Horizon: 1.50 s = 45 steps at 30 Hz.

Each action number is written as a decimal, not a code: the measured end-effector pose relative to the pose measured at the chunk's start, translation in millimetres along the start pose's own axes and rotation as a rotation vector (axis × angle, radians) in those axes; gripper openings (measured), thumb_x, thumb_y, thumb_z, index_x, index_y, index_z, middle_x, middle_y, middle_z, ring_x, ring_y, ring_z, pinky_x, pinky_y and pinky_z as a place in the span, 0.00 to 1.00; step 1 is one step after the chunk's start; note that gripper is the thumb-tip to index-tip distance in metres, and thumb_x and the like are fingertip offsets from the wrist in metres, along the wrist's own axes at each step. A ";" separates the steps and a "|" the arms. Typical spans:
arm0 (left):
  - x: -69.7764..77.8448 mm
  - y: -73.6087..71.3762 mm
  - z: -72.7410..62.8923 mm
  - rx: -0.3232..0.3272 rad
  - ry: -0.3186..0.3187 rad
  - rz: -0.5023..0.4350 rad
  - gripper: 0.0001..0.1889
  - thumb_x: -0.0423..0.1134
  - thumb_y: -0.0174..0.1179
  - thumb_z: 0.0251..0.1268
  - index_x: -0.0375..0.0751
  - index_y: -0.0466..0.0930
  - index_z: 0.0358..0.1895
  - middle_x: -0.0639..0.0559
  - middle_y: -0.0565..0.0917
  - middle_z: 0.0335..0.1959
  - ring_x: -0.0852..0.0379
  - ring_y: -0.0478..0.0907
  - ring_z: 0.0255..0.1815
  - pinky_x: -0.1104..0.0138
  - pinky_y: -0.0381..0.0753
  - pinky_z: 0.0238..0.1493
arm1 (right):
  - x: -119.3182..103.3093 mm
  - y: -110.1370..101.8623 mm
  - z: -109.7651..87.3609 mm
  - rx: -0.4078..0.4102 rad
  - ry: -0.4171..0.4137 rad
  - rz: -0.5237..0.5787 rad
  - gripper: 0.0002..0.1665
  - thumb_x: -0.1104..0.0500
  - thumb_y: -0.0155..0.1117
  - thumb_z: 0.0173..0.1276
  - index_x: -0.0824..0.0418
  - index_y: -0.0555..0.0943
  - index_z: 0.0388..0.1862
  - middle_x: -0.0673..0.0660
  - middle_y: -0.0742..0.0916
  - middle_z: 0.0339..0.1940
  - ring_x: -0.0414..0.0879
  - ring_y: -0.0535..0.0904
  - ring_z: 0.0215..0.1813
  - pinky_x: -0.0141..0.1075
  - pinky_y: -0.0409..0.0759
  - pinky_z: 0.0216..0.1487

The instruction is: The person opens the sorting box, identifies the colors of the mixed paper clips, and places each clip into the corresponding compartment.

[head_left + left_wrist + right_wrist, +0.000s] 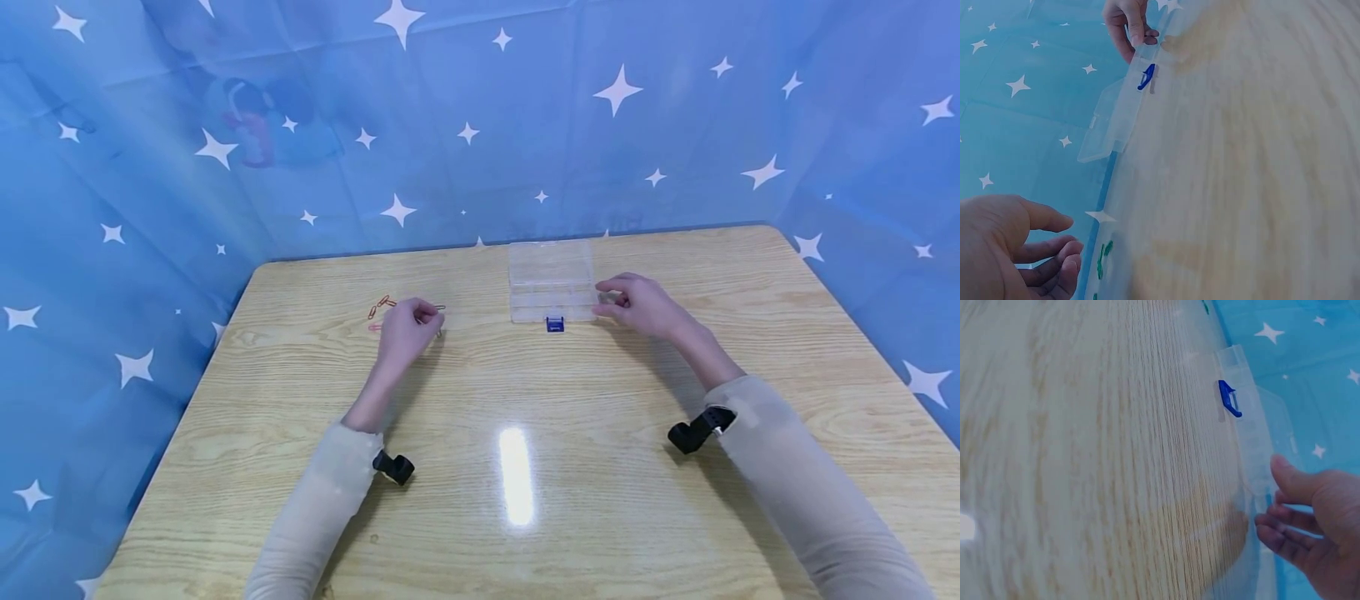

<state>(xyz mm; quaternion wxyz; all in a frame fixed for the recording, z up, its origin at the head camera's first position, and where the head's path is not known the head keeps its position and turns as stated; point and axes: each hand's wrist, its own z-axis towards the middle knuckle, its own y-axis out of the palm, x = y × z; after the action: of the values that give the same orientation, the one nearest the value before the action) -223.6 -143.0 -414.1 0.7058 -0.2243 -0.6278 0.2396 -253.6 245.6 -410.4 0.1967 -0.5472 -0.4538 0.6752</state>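
Note:
Small paper clips (pixel 372 312) lie at the far left of the table, red and pink ones showing beside my left hand (pixel 407 333). That hand hovers over them, fingers loosely bent; in the left wrist view its thumb and fingers stand apart with nothing visible between them. Green clips (pixel 1105 256) show just beyond its fingertips. A clear plastic box (pixel 553 312) with a blue latch (pixel 555 324) sits near the back edge, its lid (pixel 551 262) raised behind. My right hand (pixel 637 304) is at the box's right end, thumb and forefinger right at its side.
The wooden table (pixel 450 450) reaches back to a blue curtain (pixel 450 100) with white stars. A black wrist camera (pixel 393 467) sits at the left cuff, another camera (pixel 697 432) at the right. Bright light reflects off the table's middle.

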 end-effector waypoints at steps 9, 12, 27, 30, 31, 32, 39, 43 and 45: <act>-8.1 -4.1 -3.7 -0.039 -0.058 0.066 0.10 0.37 0.65 0.67 0.31 0.86 0.42 0.42 0.85 0.33 0.50 0.81 0.32 0.61 0.80 0.34 | -0.9 -1.4 0.3 0.006 -0.002 -0.005 0.30 0.54 0.63 0.76 0.71 0.73 0.69 0.72 0.78 0.62 0.51 0.75 0.36 0.45 0.73 0.36; -10.9 -3.6 -2.5 -0.045 -0.071 0.083 0.10 0.37 0.66 0.67 0.31 0.86 0.40 0.42 0.86 0.33 0.48 0.82 0.33 0.59 0.81 0.37 | -1.4 -2.0 -0.3 -0.002 -0.003 -0.008 0.31 0.53 0.63 0.76 0.72 0.73 0.69 0.73 0.77 0.62 0.51 0.75 0.36 0.45 0.73 0.37; -10.9 -0.5 0.2 -0.062 -0.074 0.093 0.07 0.30 0.63 0.62 0.31 0.89 0.37 0.42 0.87 0.31 0.51 0.81 0.30 0.63 0.79 0.36 | 0.5 -0.2 0.9 0.014 0.003 -0.006 0.29 0.55 0.63 0.75 0.71 0.74 0.68 0.72 0.78 0.62 0.54 0.77 0.40 0.47 0.75 0.40; -10.0 -0.8 -0.4 -0.072 -0.074 0.093 0.07 0.30 0.62 0.62 0.31 0.89 0.37 0.43 0.87 0.30 0.53 0.80 0.28 0.66 0.76 0.32 | 0.6 -0.3 1.2 0.005 -0.002 -0.003 0.30 0.54 0.63 0.76 0.71 0.73 0.69 0.73 0.78 0.62 0.54 0.77 0.40 0.47 0.75 0.40; -9.5 -0.9 -0.4 -0.075 -0.075 0.093 0.06 0.30 0.62 0.62 0.32 0.89 0.36 0.43 0.87 0.30 0.53 0.79 0.28 0.67 0.75 0.31 | 0.4 -0.7 0.9 0.002 -0.005 -0.002 0.30 0.54 0.63 0.76 0.71 0.73 0.69 0.73 0.77 0.62 0.54 0.77 0.40 0.47 0.75 0.40; -9.1 -1.1 -0.4 -0.079 -0.074 0.095 0.06 0.30 0.62 0.62 0.32 0.89 0.36 0.43 0.87 0.30 0.53 0.79 0.28 0.67 0.75 0.31 | 0.3 -1.2 0.6 0.000 -0.006 0.000 0.30 0.54 0.63 0.76 0.72 0.73 0.69 0.73 0.77 0.62 0.54 0.77 0.40 0.47 0.75 0.40; -7.8 -2.5 0.3 -0.113 -0.094 0.098 0.05 0.30 0.66 0.61 0.34 0.89 0.36 0.44 0.87 0.31 0.53 0.80 0.29 0.67 0.77 0.32 | -1.0 -2.8 -0.9 -0.005 -0.007 0.006 0.31 0.53 0.62 0.76 0.72 0.72 0.69 0.73 0.77 0.63 0.53 0.77 0.40 0.47 0.75 0.39; -7.8 -3.7 1.3 -0.143 -0.083 0.110 0.05 0.30 0.65 0.61 0.34 0.90 0.36 0.45 0.88 0.30 0.54 0.80 0.29 0.65 0.78 0.33 | -0.3 -2.7 -0.2 -0.010 -0.007 0.006 0.31 0.53 0.62 0.76 0.72 0.72 0.69 0.73 0.77 0.63 0.54 0.78 0.41 0.47 0.75 0.40; -8.2 -4.3 1.4 -0.167 -0.064 0.114 0.05 0.30 0.65 0.62 0.34 0.90 0.36 0.45 0.88 0.30 0.54 0.80 0.29 0.66 0.78 0.33 | -0.1 -2.4 0.3 -0.011 -0.007 0.004 0.31 0.53 0.62 0.76 0.72 0.72 0.69 0.73 0.77 0.63 0.54 0.78 0.41 0.47 0.76 0.41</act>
<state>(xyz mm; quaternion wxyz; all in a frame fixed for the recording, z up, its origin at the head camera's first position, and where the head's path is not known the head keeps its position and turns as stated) -225.5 -151.3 -417.7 0.6496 -0.3098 -0.6539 0.2333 -254.4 246.7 -408.3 0.1907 -0.5468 -0.4570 0.6751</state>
